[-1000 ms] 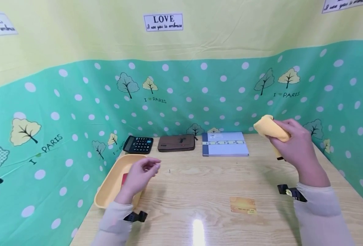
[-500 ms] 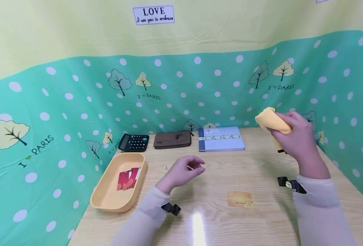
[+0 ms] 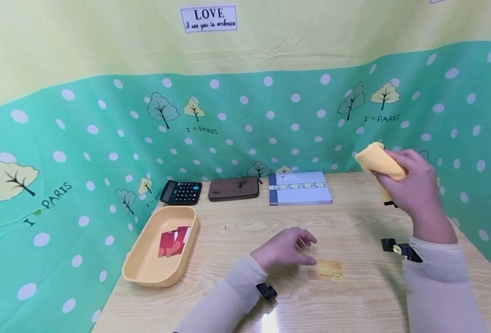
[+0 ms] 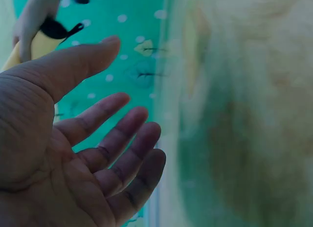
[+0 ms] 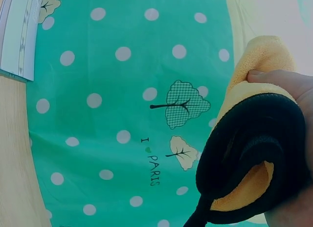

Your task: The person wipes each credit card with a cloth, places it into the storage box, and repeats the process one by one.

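My right hand [image 3: 414, 187] grips a bunched yellow cloth [image 3: 380, 163] above the right side of the table. In the right wrist view the cloth shows a folded end with a thick black edging [image 5: 230, 134] and a strap or loop hanging off it. My left hand [image 3: 286, 247] is low over the table with its thumb and fingers spread apart. Its thumb tip is right at the left edge of an orange bank-style card [image 3: 328, 272] lying flat. The left wrist view shows the left palm [image 4: 63, 163] holding nothing, fingers slightly bent.
A peach plastic basket [image 3: 134, 264] at the left contains red cards [image 3: 174, 242]. Along the back stand a black calculator [image 3: 182, 193], a brown zip wallet [image 3: 234, 188] and a blue-white notebook [image 3: 300, 194]. A green dotted curtain [image 3: 229, 120] encloses the table's back and sides.
My left hand has travelled right from over the basket to the orange card, uncovering the red cards. The right hand, still gripping the cloth, has shifted slightly right. The head view tilted slightly.
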`<action>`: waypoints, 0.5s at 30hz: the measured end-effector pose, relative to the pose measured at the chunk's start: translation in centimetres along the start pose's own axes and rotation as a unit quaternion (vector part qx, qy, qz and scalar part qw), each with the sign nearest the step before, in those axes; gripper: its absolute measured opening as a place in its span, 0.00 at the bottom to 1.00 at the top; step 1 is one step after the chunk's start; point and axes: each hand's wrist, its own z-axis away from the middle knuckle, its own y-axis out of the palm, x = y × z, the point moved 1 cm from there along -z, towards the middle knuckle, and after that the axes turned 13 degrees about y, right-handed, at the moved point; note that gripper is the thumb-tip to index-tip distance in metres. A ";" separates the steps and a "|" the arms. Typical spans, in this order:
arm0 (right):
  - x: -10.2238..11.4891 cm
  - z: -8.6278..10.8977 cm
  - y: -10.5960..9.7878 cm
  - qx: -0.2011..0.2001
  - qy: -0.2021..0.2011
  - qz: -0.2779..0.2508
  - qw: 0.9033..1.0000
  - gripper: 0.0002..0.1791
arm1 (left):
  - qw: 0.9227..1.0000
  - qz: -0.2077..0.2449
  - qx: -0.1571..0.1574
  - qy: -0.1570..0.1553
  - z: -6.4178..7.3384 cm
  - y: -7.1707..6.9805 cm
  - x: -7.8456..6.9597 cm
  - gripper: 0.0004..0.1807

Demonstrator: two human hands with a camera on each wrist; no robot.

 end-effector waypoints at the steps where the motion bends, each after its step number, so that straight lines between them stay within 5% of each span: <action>1: 0.0 0.0 0.0 -0.001 0.003 -0.001 1.000 0.27 | 1.000 -0.005 0.006 -0.005 0.0 0.3 0.0 0.28; 9: -0.1 -0.1 -0.1 -0.005 0.009 0.000 1.000 0.27 | 0.996 -0.066 0.055 -0.014 0.2 1.5 0.2 0.35; 15: -0.1 -0.1 0.0 -0.003 0.007 0.004 1.000 0.27 | 0.991 -0.120 0.062 -0.002 0.2 2.3 0.4 0.36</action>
